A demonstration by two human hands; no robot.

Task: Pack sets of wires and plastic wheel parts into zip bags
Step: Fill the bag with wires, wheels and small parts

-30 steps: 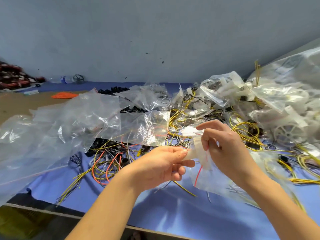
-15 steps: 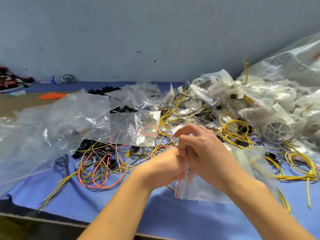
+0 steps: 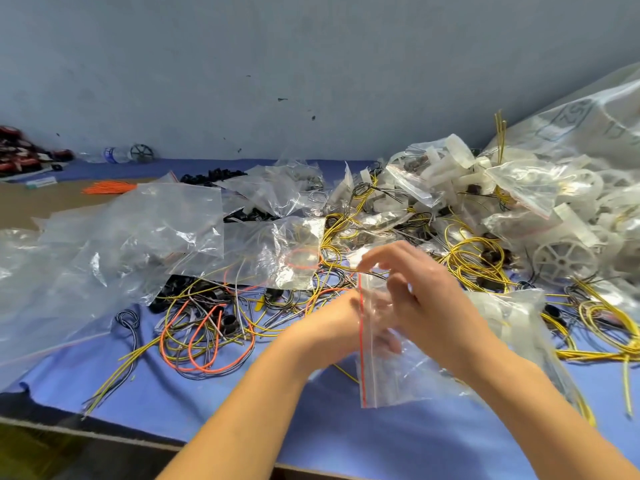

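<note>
Clear plastic zip bag (image 3: 388, 375), red-striped at the seal, hangs between my hands above the blue cloth (image 3: 207, 393): my left hand (image 3: 332, 327) grips it, partly seen through the film; my right hand (image 3: 429, 306) blurs at its mouth, grasp unconfirmed. Advise spreading the mouth wide before loading; tangled yellow and orange wires (image 3: 207, 334) nearby may snag.

The blue surface (image 3: 214, 407) lies bare along its near edge, in front of the wire tangle (image 3: 207, 327); there is room to pass there. In the middle a zip bag (image 3: 391, 372) hangs low. To the left, big loose plastic sheets (image 3: 114, 244) cover the surface. To the right, a pile of filled bags (image 3: 519, 188) and yellow wire coils (image 3: 609, 323) block the way. The wall (image 3: 311, 64) closes the back.
</note>
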